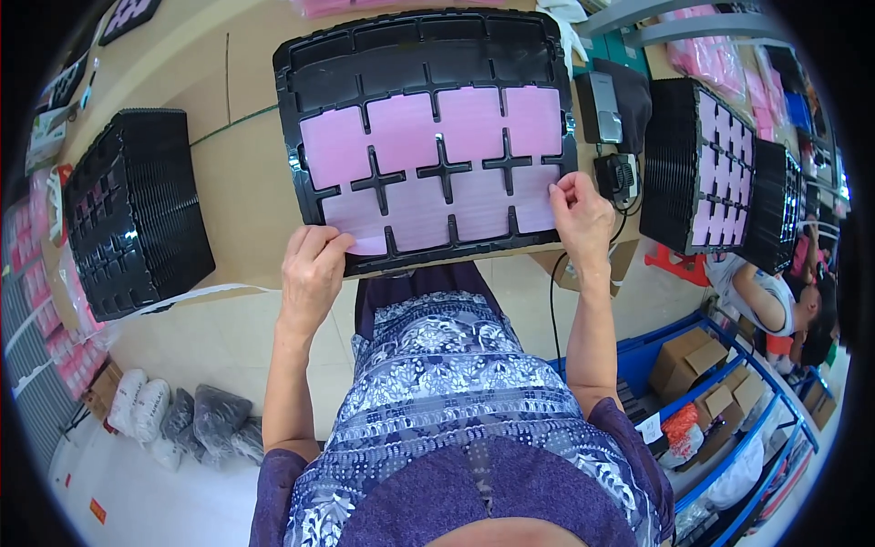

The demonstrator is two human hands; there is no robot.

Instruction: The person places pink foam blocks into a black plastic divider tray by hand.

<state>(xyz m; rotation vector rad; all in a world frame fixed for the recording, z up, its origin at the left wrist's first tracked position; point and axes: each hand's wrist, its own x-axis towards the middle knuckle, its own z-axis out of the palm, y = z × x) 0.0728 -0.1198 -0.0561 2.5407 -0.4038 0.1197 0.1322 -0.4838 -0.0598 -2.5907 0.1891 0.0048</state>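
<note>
A black plastic tray point(401, 66) with cross-shaped dividers lies on the table before me. Pink foam sheets point(401, 123) cover its middle and near rows, while the far row shows bare black. At the tray's near left corner my left hand point(314, 260) pinches the edge of the near pink sheet, which lifts slightly there. My right hand point(583, 214) is closed at the sheet's right end, beside the tray's right rim, fingertips pressed together on its edge.
Stacks of black trays stand at the left point(150, 210) and at the right point(679, 164), the right one topped with pink foam. A grey box-shaped device point(602, 105) and a black adapter point(617, 176) with a cable sit beside my tray. A blue cart point(756, 374) holds cardboard boxes; a person point(775, 296) is at far right.
</note>
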